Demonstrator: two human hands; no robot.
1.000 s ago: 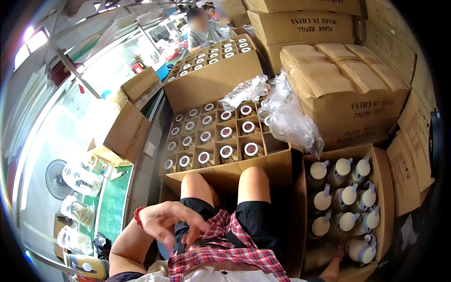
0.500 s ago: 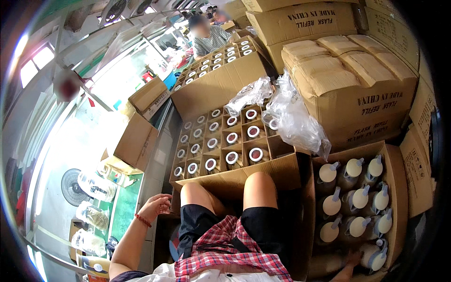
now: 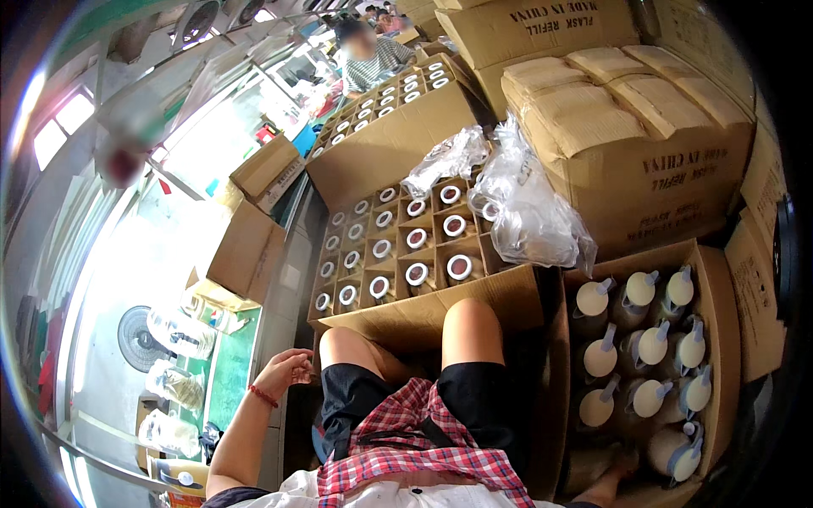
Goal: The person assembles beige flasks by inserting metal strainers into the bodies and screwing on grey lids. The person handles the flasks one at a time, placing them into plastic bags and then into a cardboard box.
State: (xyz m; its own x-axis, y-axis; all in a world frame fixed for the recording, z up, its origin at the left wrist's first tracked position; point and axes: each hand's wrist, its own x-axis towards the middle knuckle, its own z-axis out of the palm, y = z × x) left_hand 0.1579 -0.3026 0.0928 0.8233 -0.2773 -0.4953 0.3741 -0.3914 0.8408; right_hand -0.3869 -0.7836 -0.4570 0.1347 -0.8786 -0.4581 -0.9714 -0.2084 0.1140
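Far left: round grey fan (image 3: pixel 146 339), near several clear plastic-wrapped bundles (image 3: pixel 174 385) along a green-topped table (image 3: pixel 230 372). Above the table: open cardboard carton (image 3: pixel 246 258).

Left hand (image 3: pixel 288 370), red beaded bracelet (image 3: pixel 263 396) at wrist: raised beside the left knee, fingers bent inward; cannot tell if pinching anything small.

Centre, beyond the knees: divided box (image 3: pixel 508 296) of white-rimmed flasks (image 3: pixel 381 288), upright in cardboard cells. Below: red checked apron (image 3: pixel 415 461) over dark shorts. Behind: second divided box (image 3: pixel 389 140), near a person in a striped top (image 3: pixel 385 61). Crumpled clear plastic bags (image 3: pixel 538 229) over the right edge of the nearer divided box.

Right hand (image 3: pixel 625 463): low inside the right-hand box (image 3: pixel 720 330), partly in shadow; cannot tell if gripping or merely touching.

Same box: ten cream-lidded jugs (image 3: pixel 600 358), nine in three rows, one in the near right corner, just beside the right hand. Behind: large brown carton (image 3: pixel 635 182).
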